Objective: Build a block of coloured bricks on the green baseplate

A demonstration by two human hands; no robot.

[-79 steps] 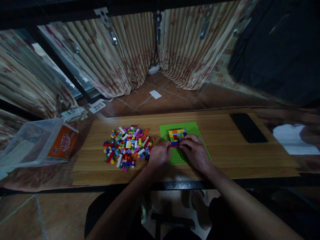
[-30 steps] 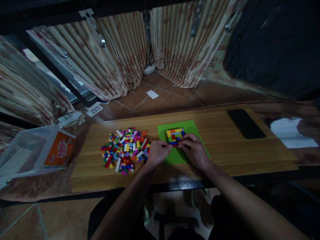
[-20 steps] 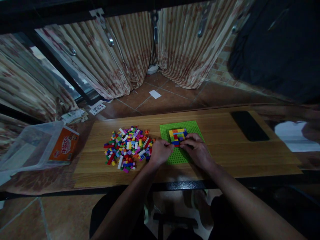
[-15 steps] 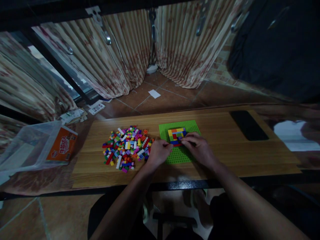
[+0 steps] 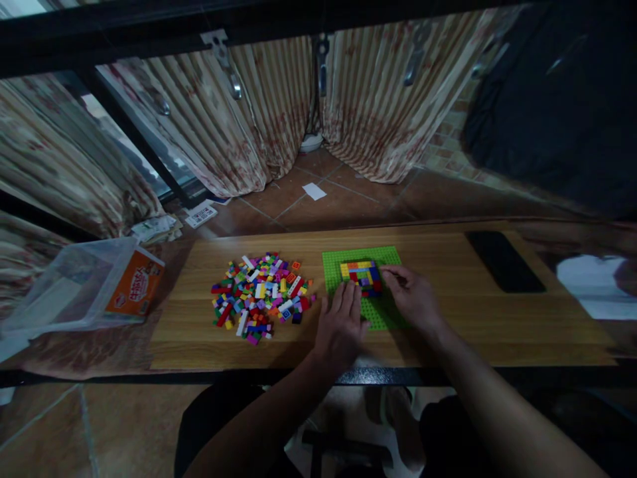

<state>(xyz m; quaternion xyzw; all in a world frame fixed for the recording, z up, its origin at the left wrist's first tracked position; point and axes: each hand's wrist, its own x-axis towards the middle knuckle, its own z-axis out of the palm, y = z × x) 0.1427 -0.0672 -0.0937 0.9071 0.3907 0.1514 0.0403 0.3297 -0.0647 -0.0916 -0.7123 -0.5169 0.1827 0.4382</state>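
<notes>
A green studded baseplate (image 5: 333, 256) lies on the wooden table, with a small rectangular build of coloured toy bricks (image 5: 361, 267) on it. Yellow and orange bricks line its far side, and blue and red ones show along the right and near sides. My left hand (image 5: 341, 325) lies flat with fingers stretched out, its fingertips at the build's near left corner, covering part of it. Just right of the build is my right hand (image 5: 413, 295), thumb and forefinger pinched together; whatever is between them is too small to make out.
Loose toy bricks (image 5: 263, 292) are heaped on the table (image 5: 478, 318) left of the baseplate. A black phone-like slab (image 5: 505, 261) lies at the right. Beyond the table's left end stands a clear plastic bin (image 5: 84, 265) with an orange label.
My left hand has gone from a closed grip at the build's near left to lying flat against it. My right hand has drawn slightly away to the right. The camera view has shifted a little.
</notes>
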